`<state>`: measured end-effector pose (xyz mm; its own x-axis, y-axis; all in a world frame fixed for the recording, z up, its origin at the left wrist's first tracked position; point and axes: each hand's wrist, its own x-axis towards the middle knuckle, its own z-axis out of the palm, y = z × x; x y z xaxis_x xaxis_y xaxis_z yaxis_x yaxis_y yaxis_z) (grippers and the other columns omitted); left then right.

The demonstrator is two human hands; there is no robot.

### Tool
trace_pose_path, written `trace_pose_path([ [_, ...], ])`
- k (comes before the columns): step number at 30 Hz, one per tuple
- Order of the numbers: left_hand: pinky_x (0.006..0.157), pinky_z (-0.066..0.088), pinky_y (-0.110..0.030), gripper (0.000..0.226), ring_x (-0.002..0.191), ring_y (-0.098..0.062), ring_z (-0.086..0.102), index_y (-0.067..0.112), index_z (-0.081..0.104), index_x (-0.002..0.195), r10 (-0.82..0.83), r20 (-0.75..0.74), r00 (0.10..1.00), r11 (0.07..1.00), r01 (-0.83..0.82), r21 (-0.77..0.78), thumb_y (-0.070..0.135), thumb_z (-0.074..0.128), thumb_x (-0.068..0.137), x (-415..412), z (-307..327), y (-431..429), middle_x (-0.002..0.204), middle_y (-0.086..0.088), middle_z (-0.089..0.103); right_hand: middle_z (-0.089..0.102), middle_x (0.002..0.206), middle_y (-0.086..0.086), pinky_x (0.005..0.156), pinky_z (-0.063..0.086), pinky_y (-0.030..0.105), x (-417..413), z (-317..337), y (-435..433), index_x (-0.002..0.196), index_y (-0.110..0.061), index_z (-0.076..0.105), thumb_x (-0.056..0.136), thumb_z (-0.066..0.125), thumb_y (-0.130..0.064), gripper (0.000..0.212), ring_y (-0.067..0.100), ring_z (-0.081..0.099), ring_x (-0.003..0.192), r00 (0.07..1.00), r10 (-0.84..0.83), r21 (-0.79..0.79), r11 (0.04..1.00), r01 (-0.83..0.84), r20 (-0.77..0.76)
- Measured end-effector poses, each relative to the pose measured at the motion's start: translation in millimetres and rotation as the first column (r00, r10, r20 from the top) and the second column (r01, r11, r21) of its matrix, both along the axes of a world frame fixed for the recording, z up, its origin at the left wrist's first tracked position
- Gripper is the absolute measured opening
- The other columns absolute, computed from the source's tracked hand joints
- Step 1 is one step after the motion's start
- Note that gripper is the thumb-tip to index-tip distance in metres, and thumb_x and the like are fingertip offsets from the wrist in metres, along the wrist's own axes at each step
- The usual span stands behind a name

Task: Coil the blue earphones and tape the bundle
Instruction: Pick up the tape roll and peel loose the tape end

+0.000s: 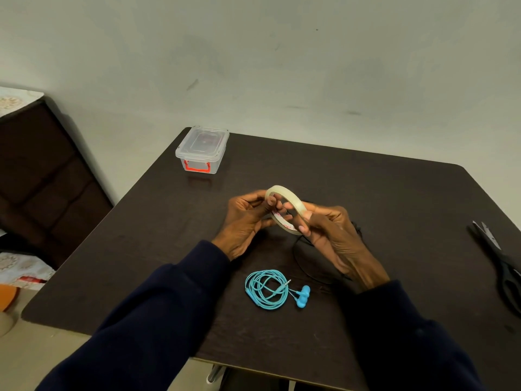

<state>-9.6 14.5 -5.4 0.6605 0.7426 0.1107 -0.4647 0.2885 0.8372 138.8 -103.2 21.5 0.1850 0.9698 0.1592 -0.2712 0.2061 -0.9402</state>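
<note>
I see the left hand (244, 221) and right hand (331, 235) above the middle of the table (394, 193), each keeping a closed grip on the clear tape roll (290, 197) between them, while the coiled blue earphones (266, 289) lie on the table nearer, untouched.

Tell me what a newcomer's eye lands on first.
The left hand and right hand hold a tape roll above the middle of the dark table. Nearer the person, the blue earphones lie coiled on it. Black scissors lie at the right edge, a clear lidded box at the far left corner.
</note>
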Motion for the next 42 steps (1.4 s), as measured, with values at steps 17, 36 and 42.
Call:
trace_pose_path([
  [17, 0.081, 0.055, -0.021, 0.019, 0.09, -0.012, 0.072, 0.011, 0.076, 0.106, 0.239, -0.127, 0.963, 0.691, -0.077, 0.719, 0.012, 0.076, 0.087, 1.2, -1.6, -6.1, 0.096, 0.003, 0.076, 0.063, 0.053, 0.006, 0.055, 0.046, 0.022, 11.3, -6.7, 1.0, 0.076, -0.002, 0.076, 0.091, 0.069, -0.044, 0.045, 0.012, 0.048, 0.044, 0.968, -0.121, -0.051, 0.99, 0.135, 0.22],
  [36, 0.076, 0.054, -0.021, 0.02, 0.085, -0.009, 0.07, 0.011, 0.076, 0.107, 0.233, -0.1, 0.967, 0.734, -0.107, 0.67, 0.007, 0.076, 0.086, 3.6, -4.9, 2.1, 0.093, 0.008, 0.075, 0.052, 0.048, 0.004, 0.055, 0.048, 0.022, 12.5, 1.8, -2.3, 0.082, 0.008, 0.072, 0.091, 0.06, -0.023, 0.035, 0.026, 0.041, 0.061, 0.987, -0.075, -0.097, 0.991, 0.09, 0.143],
  [42, 0.079, 0.054, -0.026, 0.022, 0.09, -0.013, 0.069, 0.034, 0.077, 0.105, 0.248, -0.123, 0.961, 0.682, -0.083, 0.727, 0.027, 0.079, 0.084, 3.2, -4.4, -1.9, 0.097, 0.014, 0.076, 0.061, 0.05, -0.003, 0.06, 0.032, 0.032, 8.1, -7.3, 3.4, 0.071, 0.0, 0.072, 0.093, 0.064, -0.028, 0.036, 0.006, 0.039, 0.042, 0.988, -0.081, -0.118, 0.988, 0.097, 0.128],
])
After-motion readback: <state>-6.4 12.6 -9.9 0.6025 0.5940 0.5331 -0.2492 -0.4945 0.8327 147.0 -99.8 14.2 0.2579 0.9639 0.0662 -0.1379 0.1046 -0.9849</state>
